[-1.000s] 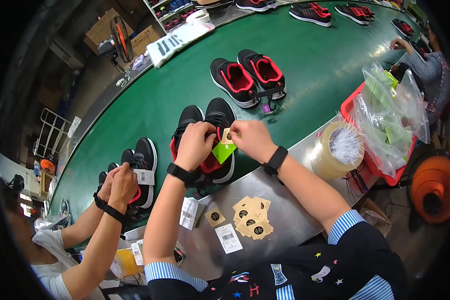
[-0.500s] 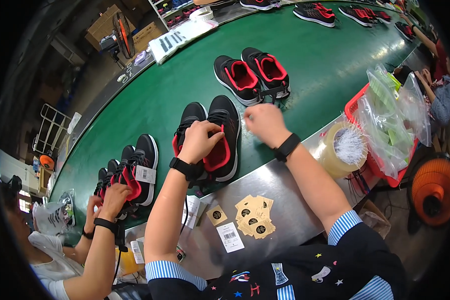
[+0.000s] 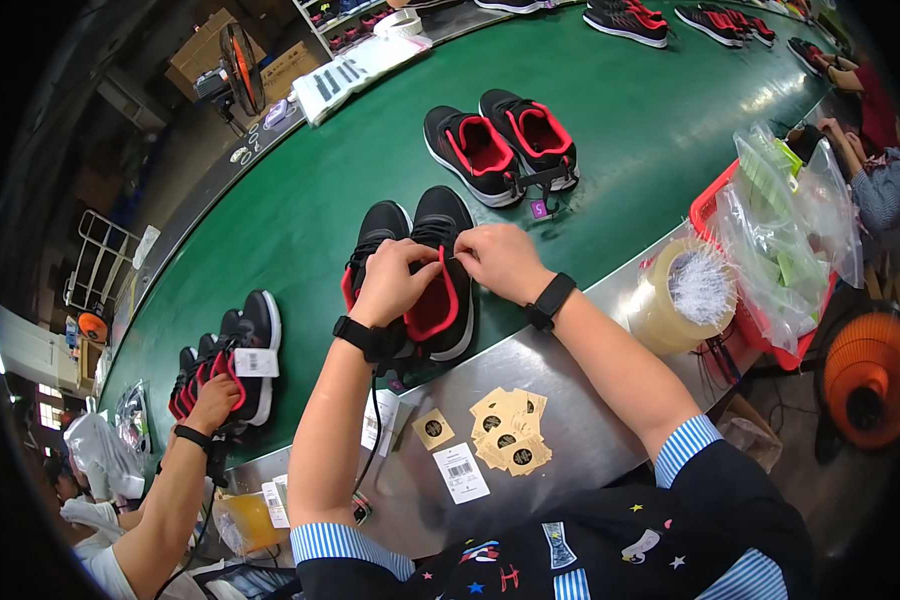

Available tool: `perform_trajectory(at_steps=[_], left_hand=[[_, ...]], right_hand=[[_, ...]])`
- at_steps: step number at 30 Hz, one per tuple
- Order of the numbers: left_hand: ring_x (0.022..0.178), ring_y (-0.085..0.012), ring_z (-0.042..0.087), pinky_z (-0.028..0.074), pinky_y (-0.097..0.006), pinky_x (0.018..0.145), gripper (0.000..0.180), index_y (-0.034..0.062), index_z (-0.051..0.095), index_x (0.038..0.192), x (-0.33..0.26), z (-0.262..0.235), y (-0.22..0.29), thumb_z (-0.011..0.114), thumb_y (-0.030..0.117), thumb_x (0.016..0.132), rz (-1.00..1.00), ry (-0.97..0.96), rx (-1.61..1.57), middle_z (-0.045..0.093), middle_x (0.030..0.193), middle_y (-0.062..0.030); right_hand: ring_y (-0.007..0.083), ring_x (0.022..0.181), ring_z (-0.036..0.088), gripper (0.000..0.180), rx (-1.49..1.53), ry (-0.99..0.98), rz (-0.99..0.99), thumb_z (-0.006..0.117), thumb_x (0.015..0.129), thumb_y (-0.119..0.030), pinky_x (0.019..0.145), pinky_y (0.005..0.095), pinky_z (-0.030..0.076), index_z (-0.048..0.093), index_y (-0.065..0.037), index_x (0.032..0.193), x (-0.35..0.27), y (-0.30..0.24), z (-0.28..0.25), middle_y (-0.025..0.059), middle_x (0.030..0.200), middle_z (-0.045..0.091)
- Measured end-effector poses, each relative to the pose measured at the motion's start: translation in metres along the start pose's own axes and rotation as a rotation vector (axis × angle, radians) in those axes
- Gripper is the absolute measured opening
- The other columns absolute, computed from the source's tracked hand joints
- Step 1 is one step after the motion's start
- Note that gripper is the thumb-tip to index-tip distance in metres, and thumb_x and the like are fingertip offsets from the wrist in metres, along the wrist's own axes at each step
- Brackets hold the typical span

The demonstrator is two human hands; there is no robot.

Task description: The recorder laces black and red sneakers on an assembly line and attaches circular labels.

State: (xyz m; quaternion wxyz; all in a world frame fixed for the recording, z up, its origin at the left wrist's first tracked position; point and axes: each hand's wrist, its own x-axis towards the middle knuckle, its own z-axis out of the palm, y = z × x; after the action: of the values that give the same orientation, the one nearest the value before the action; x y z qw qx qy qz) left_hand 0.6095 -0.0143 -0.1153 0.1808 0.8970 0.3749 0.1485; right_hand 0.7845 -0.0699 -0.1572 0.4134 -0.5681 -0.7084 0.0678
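Head view looks down on my two hands meeting over a pair of black mesh sneakers with red lining [image 3: 422, 272], which sits on the green conveyor belt [image 3: 300, 200] just beyond the steel bench [image 3: 570, 420]. My left hand [image 3: 395, 282] rests on the tongue of the pair, its fingers [image 3: 417, 262] curled together and pinched on the laces near the red collar. My right hand [image 3: 502, 258] meets it from the other side, fingers closed on the same spot, thumb tips nearly touching my left.

On the bench near my elbows lies a fanned stack of tan square cards with black round marks [image 3: 508, 430], a single such card [image 3: 433, 428] beside it and a white barcode label [image 3: 460, 472].

To my right a red plastic basket [image 3: 712, 205] is stuffed with clear plastic bags [image 3: 785, 230], some holding green slips. Just beside it stands a wide roll of clear tape [image 3: 685, 298], its core filled with white plastic tag pins.

Further up the belt sits a second black and red pair [image 3: 500, 145]. At lower left another person's hand [image 3: 210, 400] touches a third pair [image 3: 232, 355].
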Motion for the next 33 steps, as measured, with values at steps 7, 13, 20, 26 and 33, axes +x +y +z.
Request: perform_trajectory(at_steps=[7,13,20,26,33], left_hand=[[0.083,-0.0264,0.054,0.042,-0.037,0.076,0.017,0.0074,0.068,0.087,0.001,0.001,0.001,0.064,0.02,0.076,0.011,0.005,-0.015,0.062,0.082,-0.0067],[0.082,-0.0256,0.055,0.043,-0.035,0.076,0.018,0.0054,0.067,0.086,0.003,-0.001,0.003,0.065,0.016,0.071,0.013,0.0,-0.003,0.062,0.082,-0.0081],[0.073,-0.0279,0.056,0.045,-0.038,0.07,0.012,0.0039,0.064,0.074,0.005,0.002,0.001,0.064,0.015,0.069,-0.01,0.028,0.09,0.062,0.074,-0.0091],[0.069,-0.0158,0.06,0.047,-0.029,0.065,0.009,0.0003,0.058,0.072,0.001,-0.004,0.005,0.059,0.008,0.077,-0.245,0.085,-0.2,0.062,0.068,-0.0067],[0.074,-0.0098,0.055,0.045,-0.024,0.068,0.01,-0.0016,0.054,0.089,0.008,-0.004,0.026,0.051,0.008,0.088,-0.111,0.133,-0.553,0.059,0.078,-0.004]], right_hand=[[0.0293,0.068,0.06,0.009,0.135,-0.03,0.025,0.058,0.072,-0.016,0.061,0.0393,0.048,0.062,-0.008,0.07,-0.005,0.0,0.001,0.0094,0.069,0.062],[0.0296,0.069,0.061,0.011,0.083,-0.031,0.06,0.057,0.074,-0.016,0.062,0.0397,0.048,0.063,-0.008,0.071,-0.001,0.0,0.008,0.0099,0.069,0.062],[0.0327,0.069,0.061,0.015,-0.039,-0.078,0.069,0.051,0.081,-0.017,0.063,0.0435,0.048,0.06,-0.004,0.081,-0.001,-0.012,0.011,0.0132,0.071,0.062],[0.0352,0.071,0.06,0.015,0.307,0.053,0.252,0.05,0.082,-0.013,0.062,0.0421,0.048,0.056,-0.004,0.092,-0.009,-0.002,0.001,0.0156,0.076,0.063],[0.0099,0.061,0.057,0.013,0.905,-0.06,0.419,0.056,0.079,-0.007,0.053,0.0249,0.047,0.061,0.0,0.09,-0.007,0.0,-0.008,0.0049,0.074,0.065]])
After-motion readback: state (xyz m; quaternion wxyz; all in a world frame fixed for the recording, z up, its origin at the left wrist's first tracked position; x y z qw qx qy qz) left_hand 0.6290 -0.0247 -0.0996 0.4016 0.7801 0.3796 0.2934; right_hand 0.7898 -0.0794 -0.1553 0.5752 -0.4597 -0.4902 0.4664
